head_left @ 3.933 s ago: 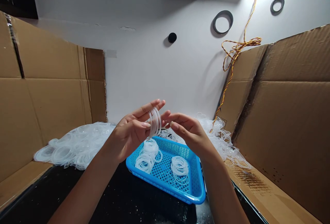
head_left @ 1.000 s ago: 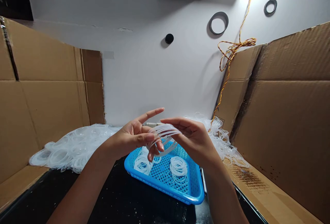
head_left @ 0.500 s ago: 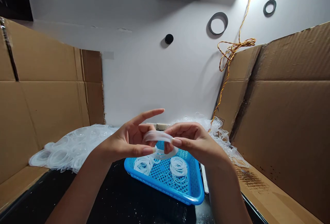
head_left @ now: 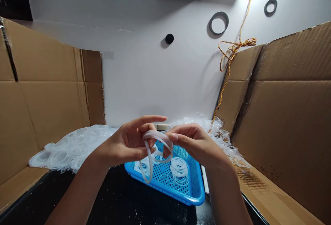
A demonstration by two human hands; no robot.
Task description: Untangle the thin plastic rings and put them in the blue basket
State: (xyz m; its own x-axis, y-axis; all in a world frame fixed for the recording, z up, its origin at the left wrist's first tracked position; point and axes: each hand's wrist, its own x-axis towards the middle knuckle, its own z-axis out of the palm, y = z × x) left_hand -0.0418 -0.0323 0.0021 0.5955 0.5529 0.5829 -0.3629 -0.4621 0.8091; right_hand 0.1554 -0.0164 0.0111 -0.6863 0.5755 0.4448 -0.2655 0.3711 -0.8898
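Observation:
A bundle of thin translucent white rings (head_left: 158, 135) is held up between both hands, above the basket. My right hand (head_left: 198, 144) pinches its right side between thumb and fingertips. My left hand (head_left: 125, 144) is closed around its left side, with the index finger stretched out free above. One or a few rings have come apart from the bundle and hang below my left thumb. Beneath, a blue perforated plastic basket (head_left: 165, 192) carries coiled bunches of the same rings (head_left: 179, 169); the left bunch is partly hidden behind the hanging rings.
Loose heaps of rings lie at the left (head_left: 73, 147) and right (head_left: 219, 133). Cardboard walls (head_left: 51, 104) flank the black tabletop (head_left: 116, 197). A twisted orange cord (head_left: 224, 87) runs down the white wall at the right.
The bundle has turned more upright, and a loop now dangles at its left. My left index finger has lowered slightly and the left thumb has shifted left.

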